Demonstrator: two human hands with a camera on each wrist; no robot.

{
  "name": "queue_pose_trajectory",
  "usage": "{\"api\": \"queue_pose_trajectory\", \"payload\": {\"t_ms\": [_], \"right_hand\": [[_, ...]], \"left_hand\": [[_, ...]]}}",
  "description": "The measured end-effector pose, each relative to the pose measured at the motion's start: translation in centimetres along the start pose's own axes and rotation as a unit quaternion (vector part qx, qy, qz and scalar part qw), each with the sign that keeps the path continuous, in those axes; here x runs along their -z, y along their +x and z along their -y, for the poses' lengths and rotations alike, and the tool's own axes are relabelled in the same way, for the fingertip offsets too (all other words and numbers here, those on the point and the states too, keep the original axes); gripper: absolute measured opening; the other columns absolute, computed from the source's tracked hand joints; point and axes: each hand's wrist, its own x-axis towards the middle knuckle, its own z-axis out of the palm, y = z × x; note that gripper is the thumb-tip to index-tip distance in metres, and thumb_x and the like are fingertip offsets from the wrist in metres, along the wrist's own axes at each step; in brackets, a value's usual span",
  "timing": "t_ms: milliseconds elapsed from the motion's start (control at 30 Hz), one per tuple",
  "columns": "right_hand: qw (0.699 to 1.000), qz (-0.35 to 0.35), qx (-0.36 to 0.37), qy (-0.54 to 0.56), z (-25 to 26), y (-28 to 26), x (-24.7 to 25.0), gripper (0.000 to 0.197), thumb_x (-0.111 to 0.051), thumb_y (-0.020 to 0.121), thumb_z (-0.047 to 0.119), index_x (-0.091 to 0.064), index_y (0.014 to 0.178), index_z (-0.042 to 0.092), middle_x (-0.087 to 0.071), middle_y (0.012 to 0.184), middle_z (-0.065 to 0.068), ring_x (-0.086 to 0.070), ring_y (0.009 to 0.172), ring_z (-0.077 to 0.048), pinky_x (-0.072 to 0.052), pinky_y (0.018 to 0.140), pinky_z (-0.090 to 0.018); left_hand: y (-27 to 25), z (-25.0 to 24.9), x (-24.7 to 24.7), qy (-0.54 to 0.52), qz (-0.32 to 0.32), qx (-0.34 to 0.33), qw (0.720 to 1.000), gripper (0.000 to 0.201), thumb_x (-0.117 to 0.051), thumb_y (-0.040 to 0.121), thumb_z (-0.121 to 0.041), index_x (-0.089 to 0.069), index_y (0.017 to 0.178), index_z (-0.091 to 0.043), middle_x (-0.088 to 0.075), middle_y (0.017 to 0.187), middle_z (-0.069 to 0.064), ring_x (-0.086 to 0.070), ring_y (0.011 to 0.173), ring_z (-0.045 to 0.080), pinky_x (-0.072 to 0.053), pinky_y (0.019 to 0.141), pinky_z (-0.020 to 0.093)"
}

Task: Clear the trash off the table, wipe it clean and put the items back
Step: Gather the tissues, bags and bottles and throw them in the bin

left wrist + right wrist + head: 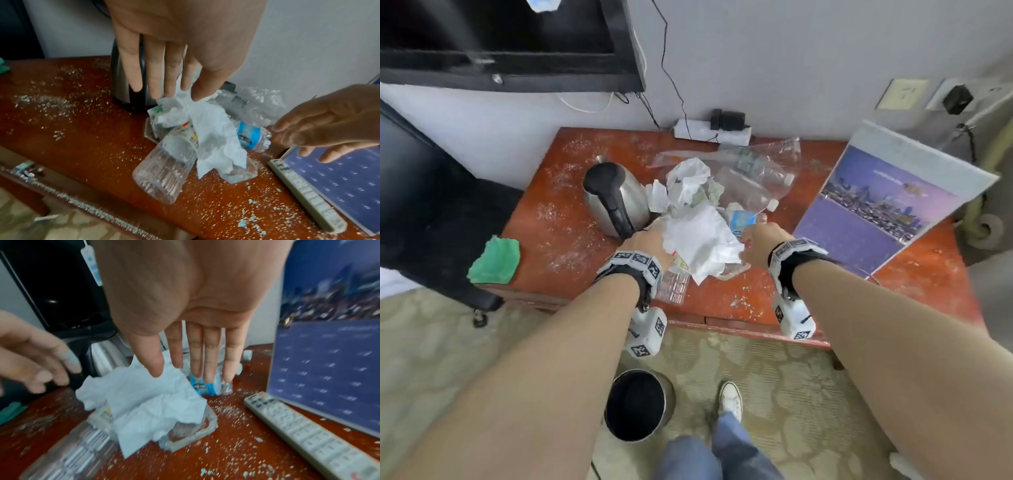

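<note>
The left hand [185, 40] reaches down with straight fingers [158, 78] onto crumpled white paper [213, 134] heaped over plastic bottles [164, 168]; crumbs [257, 216] dust the red surface [82, 146].

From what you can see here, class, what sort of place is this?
Probably a hotel or guest room: a kettle and TV remote share a small table under a wall-mounted TV, on patterned carpet.

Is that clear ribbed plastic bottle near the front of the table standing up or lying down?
Lying down. The clear ribbed bottle rests on its side on the red table, base toward the front edge, its upper part under the crumpled white paper.
</note>
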Motion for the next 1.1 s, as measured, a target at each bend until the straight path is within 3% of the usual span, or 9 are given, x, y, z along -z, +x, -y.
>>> {"api": "queue_pose_trajectory", "payload": {"t_ms": [100,300,400,500,667,833,967,1100], "right_hand": [[1.0,0.007,0.03,0.005,1.2,2.7,-1.7,0.051,-0.063,0.093,0.028,-0.046,0.141,0.022,-0.055,0.132,-0.009,-0.061,0.109,-0.03,-0.053,0.083,-0.035],[0.996,-0.012,0.079,-0.046,2.8,6.0,-5.1,0.06,-0.069,0.085,0.02,-0.04,0.137,0.022,-0.044,0.128,-0.009,-0.06,0.098,-0.031,-0.052,0.07,-0.039],[0.995,-0.027,0.077,-0.053,2.7,6.7,-6.2,0.048,-0.067,0.087,0.017,-0.046,0.13,0.017,-0.043,0.125,-0.01,-0.057,0.099,-0.032,-0.05,0.067,-0.039],[0.996,-0.04,0.07,-0.036,2.3,7.4,-6.6,0.027,-0.06,0.09,0.013,-0.055,0.117,0.012,-0.046,0.12,-0.01,-0.058,0.094,-0.033,-0.055,0.073,-0.043],[0.997,-0.047,0.064,-0.005,2.0,7.8,-5.9,0.017,-0.054,0.096,0.016,-0.061,0.11,0.01,-0.05,0.115,-0.009,-0.062,0.087,-0.034,-0.057,0.076,-0.044],[0.996,-0.061,0.048,0.046,2.6,7.7,-3.9,0.019,-0.052,0.094,0.019,-0.063,0.108,0.011,-0.056,0.114,-0.008,-0.061,0.094,-0.03,-0.051,0.074,-0.035],[0.993,-0.078,0.043,0.071,2.7,7.1,-1.7,0.017,-0.053,0.09,0.016,-0.062,0.102,0.008,-0.062,0.102,-0.009,-0.061,0.086,-0.029,-0.05,0.068,-0.033],[0.99,-0.104,0.03,0.086,2.4,6.2,0.3,0.015,-0.051,0.087,0.012,-0.06,0.098,0.008,-0.061,0.093,-0.009,-0.056,0.076,-0.029,-0.044,0.064,-0.031]], "left_hand": [[1.4,0.3,-1.1,-0.009,0.009,0.043,0.999,0.057,-0.065,0.089,-0.038,-0.042,0.141,-0.026,-0.063,0.124,0.01,-0.062,0.111,0.037,-0.053,0.089,0.044],[3.7,0.3,-3.4,-0.038,-0.019,0.069,0.997,0.055,-0.067,0.09,-0.034,-0.039,0.137,-0.025,-0.061,0.126,0.006,-0.061,0.113,0.038,-0.049,0.088,0.045],[4.3,0.2,-4.2,-0.062,-0.04,0.058,0.996,0.055,-0.065,0.092,-0.03,-0.037,0.14,-0.03,-0.06,0.129,0.003,-0.061,0.113,0.037,-0.049,0.089,0.044],[5.0,0.4,-4.7,-0.067,-0.045,0.068,0.994,0.046,-0.065,0.093,-0.031,-0.043,0.132,-0.023,-0.061,0.127,0.005,-0.061,0.112,0.038,-0.048,0.089,0.044],[5.6,0.9,-4.7,-0.053,-0.039,0.068,0.995,0.039,-0.065,0.093,-0.034,-0.05,0.125,-0.018,-0.062,0.123,0.005,-0.062,0.111,0.035,-0.049,0.083,0.042],[5.3,0.9,-3.4,-0.039,-0.049,0.054,0.997,0.039,-0.061,0.095,-0.033,-0.049,0.127,-0.016,-0.062,0.123,0.006,-0.062,0.11,0.036,-0.049,0.081,0.042],[5.0,0.5,-1.7,-0.039,-0.064,0.037,0.996,0.023,-0.059,0.096,-0.03,-0.051,0.112,-0.016,-0.065,0.117,0.007,-0.062,0.107,0.036,-0.047,0.077,0.04],[4.5,0.3,-0.2,-0.037,-0.073,0.021,0.996,0.024,-0.056,0.097,-0.026,-0.057,0.119,-0.018,-0.066,0.119,0.008,-0.063,0.106,0.036,-0.051,0.08,0.04]]}}
